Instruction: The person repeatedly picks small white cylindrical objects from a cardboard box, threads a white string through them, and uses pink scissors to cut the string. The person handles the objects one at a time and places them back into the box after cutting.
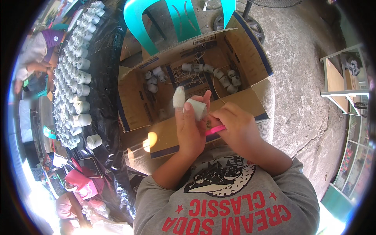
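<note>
Sitting just beyond both hands, an open brown cardboard box with blue edge stripes is resting with its flaps spread, and a dark rectangular label is showing on its far flap. Inside it, small white cylinders are lying in a curved row among loose strings, well beyond the fingers. The left hand is gripping a white cylinder between thumb and fingers, holding it upright above the near flap of the box; the index finger is wearing a white wrapping at its tip. The right hand is clenching a thin pink tool, whose tip is pointing toward the left palm, just below the held cylinder and just beside it. Far to the left of the left hand, a black plastic sheet is carrying many more white cylinders standing in packed rows, with one lone roll standing apart at the near end. Beyond the box, a teal plastic chair is standing. Another person's arm is showing past the rows.
</note>
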{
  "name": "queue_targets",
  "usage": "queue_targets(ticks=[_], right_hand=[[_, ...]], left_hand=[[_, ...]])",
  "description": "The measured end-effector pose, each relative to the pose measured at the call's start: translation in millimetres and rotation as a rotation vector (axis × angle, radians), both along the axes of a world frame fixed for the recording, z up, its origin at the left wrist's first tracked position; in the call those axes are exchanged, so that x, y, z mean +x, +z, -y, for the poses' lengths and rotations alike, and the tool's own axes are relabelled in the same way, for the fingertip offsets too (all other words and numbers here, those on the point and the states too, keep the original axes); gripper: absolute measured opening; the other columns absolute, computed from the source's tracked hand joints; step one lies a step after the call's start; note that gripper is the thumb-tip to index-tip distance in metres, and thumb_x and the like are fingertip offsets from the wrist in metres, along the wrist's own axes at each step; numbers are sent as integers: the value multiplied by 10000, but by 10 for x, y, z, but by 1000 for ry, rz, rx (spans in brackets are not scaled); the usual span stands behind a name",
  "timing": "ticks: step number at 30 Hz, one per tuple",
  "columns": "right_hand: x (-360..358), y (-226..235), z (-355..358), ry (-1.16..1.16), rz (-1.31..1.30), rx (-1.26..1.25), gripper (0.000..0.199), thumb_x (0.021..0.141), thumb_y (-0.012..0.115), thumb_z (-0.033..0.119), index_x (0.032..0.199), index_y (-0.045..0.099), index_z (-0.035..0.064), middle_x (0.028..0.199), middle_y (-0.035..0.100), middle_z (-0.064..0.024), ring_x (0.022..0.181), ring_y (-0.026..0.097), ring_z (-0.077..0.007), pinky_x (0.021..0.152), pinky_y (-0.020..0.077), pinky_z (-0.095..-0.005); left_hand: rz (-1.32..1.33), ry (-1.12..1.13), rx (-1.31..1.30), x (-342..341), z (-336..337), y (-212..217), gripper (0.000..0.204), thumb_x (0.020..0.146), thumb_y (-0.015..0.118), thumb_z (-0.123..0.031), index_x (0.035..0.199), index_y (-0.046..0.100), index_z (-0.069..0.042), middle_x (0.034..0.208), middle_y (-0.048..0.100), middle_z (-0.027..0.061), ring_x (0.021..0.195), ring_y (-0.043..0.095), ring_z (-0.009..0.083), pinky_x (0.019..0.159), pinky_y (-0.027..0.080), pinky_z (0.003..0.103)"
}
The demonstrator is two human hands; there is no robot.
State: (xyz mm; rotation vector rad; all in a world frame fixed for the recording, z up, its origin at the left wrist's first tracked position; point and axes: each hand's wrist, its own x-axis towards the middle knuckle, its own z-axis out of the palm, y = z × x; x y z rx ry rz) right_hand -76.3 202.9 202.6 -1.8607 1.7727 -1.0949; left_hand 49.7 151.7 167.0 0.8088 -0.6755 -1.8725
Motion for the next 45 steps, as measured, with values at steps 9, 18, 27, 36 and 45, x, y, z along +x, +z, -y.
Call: queue_targets(ticks=[9,18,27,36,45], right_hand=[[-19,-65,3,-55,121,-20,345,740,767,68,1068,662,44,939,661,-128,767,659,-293,658,525,-371],[-49,-44,-83,-63,31,-61,229,741,762,68,957,686,62,820,678,-84,721,657,-277,636,522,-354],[-27,-6,-76,-7,-11,43,326,736,735,70,1055,664,67,905,684,-95,783,670,-271,675,527,-356],[-80,14,-118,-27,-1,4,350,677,745,11,1018,687,66,872,702,-82,796,674,-253,686,532,-342],[-28,-7,-105,-18,28,22,376,705,771,35,1061,657,80,844,690,-90,752,677,-260,624,531,-334]], left_hand=[[-109,43,159,62,46,72,406,1032,379,-358,1287,390,-42,1142,571,101,1266,493,308,1084,415,404],[-97,80,75,37,14,111,438,1027,396,-365,1361,332,-88,1134,572,102,1278,482,320,1094,411,413],[-119,120,-49,28,-42,108,439,1020,428,-353,1368,345,-98,1136,573,92,1257,495,305,1096,385,412],[-66,170,-144,74,-16,114,489,1016,446,-336,1411,293,-91,1159,557,86,1206,532,262,1094,389,413],[-33,2,-241,72,-136,122,693,993,498,-330,1496,62,-139,1237,474,82,1225,509,301,1020,464,452]])
